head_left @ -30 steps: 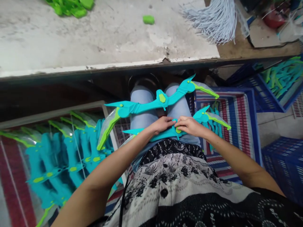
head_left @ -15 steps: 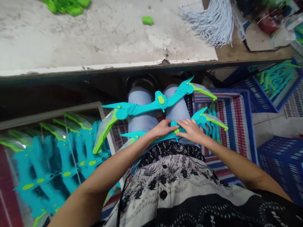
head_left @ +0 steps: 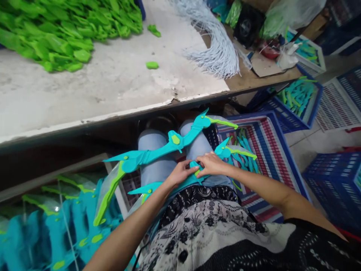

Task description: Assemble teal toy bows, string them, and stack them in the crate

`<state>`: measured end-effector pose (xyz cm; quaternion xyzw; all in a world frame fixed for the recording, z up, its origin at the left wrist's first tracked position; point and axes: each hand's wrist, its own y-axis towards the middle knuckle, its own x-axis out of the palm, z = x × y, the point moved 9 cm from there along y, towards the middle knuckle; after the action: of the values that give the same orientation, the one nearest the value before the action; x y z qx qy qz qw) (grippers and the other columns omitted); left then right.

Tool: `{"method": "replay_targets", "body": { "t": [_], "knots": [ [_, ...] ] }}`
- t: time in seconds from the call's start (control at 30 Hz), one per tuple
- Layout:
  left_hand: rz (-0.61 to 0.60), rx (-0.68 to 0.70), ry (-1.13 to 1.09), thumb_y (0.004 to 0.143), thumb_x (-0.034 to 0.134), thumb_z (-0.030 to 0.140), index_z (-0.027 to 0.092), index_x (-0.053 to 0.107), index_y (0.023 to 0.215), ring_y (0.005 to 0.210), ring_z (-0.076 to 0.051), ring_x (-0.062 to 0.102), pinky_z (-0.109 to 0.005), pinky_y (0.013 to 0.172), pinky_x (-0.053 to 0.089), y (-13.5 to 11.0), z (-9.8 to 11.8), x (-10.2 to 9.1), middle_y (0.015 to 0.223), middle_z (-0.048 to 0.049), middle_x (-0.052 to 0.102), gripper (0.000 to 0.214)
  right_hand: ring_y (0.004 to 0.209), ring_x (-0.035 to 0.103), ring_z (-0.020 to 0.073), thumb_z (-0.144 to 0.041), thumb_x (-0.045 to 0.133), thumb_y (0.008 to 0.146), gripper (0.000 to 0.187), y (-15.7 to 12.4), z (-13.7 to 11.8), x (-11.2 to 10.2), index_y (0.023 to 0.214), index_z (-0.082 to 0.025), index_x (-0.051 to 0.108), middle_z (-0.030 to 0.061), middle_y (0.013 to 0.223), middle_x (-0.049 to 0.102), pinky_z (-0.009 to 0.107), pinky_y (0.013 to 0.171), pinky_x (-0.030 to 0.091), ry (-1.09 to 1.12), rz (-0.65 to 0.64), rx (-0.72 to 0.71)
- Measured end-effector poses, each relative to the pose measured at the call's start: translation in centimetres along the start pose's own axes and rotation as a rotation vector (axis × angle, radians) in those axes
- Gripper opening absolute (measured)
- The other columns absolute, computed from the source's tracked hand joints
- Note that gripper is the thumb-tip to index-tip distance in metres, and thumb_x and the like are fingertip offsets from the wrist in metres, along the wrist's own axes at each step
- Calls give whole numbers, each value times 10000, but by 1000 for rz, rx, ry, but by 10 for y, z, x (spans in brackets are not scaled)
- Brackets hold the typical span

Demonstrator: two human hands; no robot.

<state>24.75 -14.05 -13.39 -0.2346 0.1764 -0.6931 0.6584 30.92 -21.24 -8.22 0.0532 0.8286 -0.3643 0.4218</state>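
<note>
Across my lap lie two turquoise plastic toy bows with lime-green curved tips. My left hand (head_left: 180,173) grips the middle of the nearer toy bow (head_left: 223,150), its thumb against a small green inlay piece (head_left: 197,171). On the other side of that centre, my right hand (head_left: 212,164) is closed with thumb and fingers around the same spot. Whether the inlay is fully seated cannot be seen under the fingers. The farther toy bow (head_left: 175,139) rests untouched over my knees, a green inlay at its centre.
A heap of green pieces (head_left: 70,28) and a bundle of white strings (head_left: 214,52) are on the worktable (head_left: 118,88). Left of me, a crate (head_left: 120,192) holds several bows. A striped-lined blue crate (head_left: 272,150) with turquoise parts stands right; more crates are beyond.
The view has swung, so the lap and bows sit lower and further left, and more of the green heap shows. Both hands stay at the nearer bow's centre.
</note>
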Motion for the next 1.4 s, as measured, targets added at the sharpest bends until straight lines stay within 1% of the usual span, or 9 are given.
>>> {"method": "replay_targets", "body": {
  "t": [0.2,0.37,0.47,0.57,0.7,0.9,1.07,1.2,1.4],
  "knots": [
    [45,28,214,679,672,522,148,680,988,825,-250,620,-313,733,480,-5,12,-11,841,-57,708,485,968,620,257,-499,679,845,402,-7,-18,-14,1079,-173,696,94,988,719,397,890,388,-34,105,-145],
    [420,179,393,792,577,467,180,637,1078,952,-284,640,-397,862,500,-41,31,-24,1017,-121,700,409,1222,478,283,-415,631,896,457,11,-33,-58,1269,-152,607,133,1268,607,414,1013,384,-80,400,-256],
    [474,288,398,789,617,441,202,680,945,1036,-296,615,-436,968,472,-73,41,-8,1040,-127,701,292,1357,351,300,-369,696,851,583,33,-43,-69,1369,-174,514,139,1426,487,472,1133,276,-132,508,-341],
    [291,16,150,719,719,384,198,709,854,904,-278,661,-396,840,544,-81,10,15,895,-102,731,230,1352,368,342,-312,765,788,752,61,-51,-55,1445,-174,427,186,1507,372,537,1139,225,-204,433,-381],
    [256,-401,-582,836,643,351,150,699,925,929,-240,702,-249,554,551,-95,-36,32,1025,-132,740,227,1272,467,327,-134,566,879,612,77,-47,-47,1469,-210,421,214,1488,373,504,1052,303,-230,397,-311],
    [302,-548,-1008,959,517,307,91,682,871,780,-160,719,-228,633,582,-107,-53,42,947,-151,744,286,1286,447,323,-126,567,816,653,54,-27,-48,1455,-209,460,199,1454,419,471,1042,313,-109,447,-234],
    [447,-397,-1008,856,683,330,125,672,872,823,-175,718,-201,568,548,-93,-63,34,1002,-135,740,205,1264,470,317,-170,617,769,681,30,-14,-35,1435,-218,488,173,1385,489,453,1023,358,-55,525,-233],
    [561,-68,-853,734,789,383,117,689,939,912,-216,699,-231,621,558,-72,-42,15,1058,-141,722,351,1238,500,310,-179,620,777,651,30,-19,-32,1417,-234,512,169,1373,508,450,997,386,-111,501,-246],
    [471,131,-919,762,753,348,207,631,1096,1026,-218,653,-304,826,562,-36,-13,17,1084,-46,706,383,1206,534,313,-221,601,830,622,37,-29,-36,1440,-223,485,174,1376,517,475,1008,399,-132,407,-199]
  ]
}}
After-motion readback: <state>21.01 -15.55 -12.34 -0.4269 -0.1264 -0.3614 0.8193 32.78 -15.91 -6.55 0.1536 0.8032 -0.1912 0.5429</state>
